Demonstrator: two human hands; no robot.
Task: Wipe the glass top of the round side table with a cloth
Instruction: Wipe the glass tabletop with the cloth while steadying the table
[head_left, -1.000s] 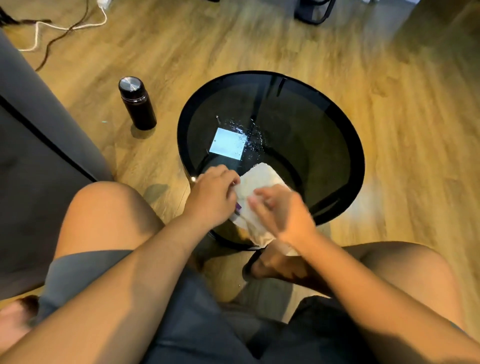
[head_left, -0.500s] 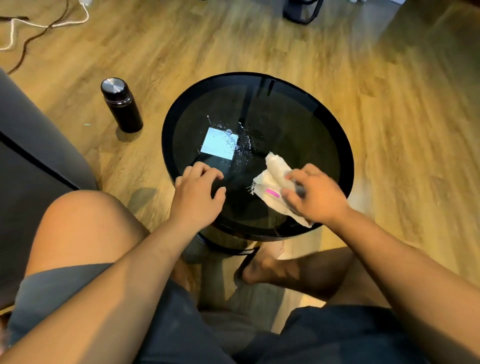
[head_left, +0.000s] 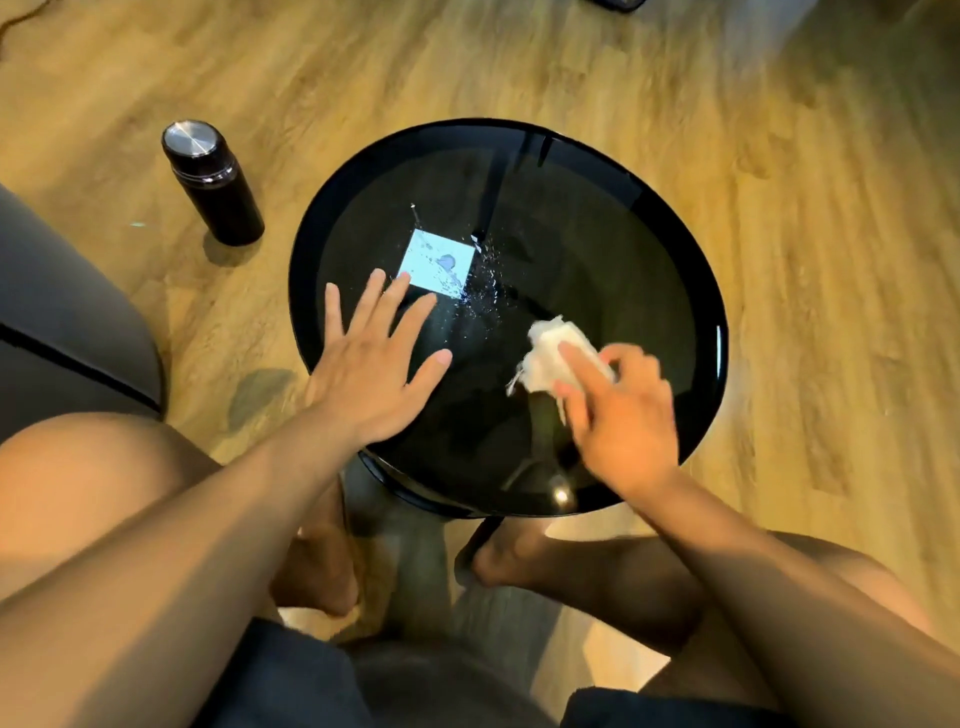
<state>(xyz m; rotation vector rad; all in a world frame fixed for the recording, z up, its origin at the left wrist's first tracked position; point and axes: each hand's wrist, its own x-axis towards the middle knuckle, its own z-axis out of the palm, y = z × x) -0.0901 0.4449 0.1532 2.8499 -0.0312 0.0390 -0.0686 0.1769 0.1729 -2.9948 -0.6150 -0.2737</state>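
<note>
A round side table with a dark glass top (head_left: 597, 249) stands on the wood floor between my knees. Water droplets (head_left: 480, 291) and a bright square reflection (head_left: 439, 260) lie near its middle. My left hand (head_left: 371, 371) rests flat on the glass at the near left, fingers spread and straight. My right hand (head_left: 618, 410) grips a bunched white cloth (head_left: 548, 356) and holds it against the glass at the near right. Part of the cloth is hidden under the fingers.
A black flask with a steel lid (head_left: 210, 182) stands on the floor left of the table. A grey sofa edge (head_left: 57, 322) is at the far left. My bare feet (head_left: 524, 558) sit under the table's near rim.
My left hand let go of the cloth, then went from curled to flat with spread fingers on the glass. My right hand bunched the cloth and carried it right and forward over the glass.
</note>
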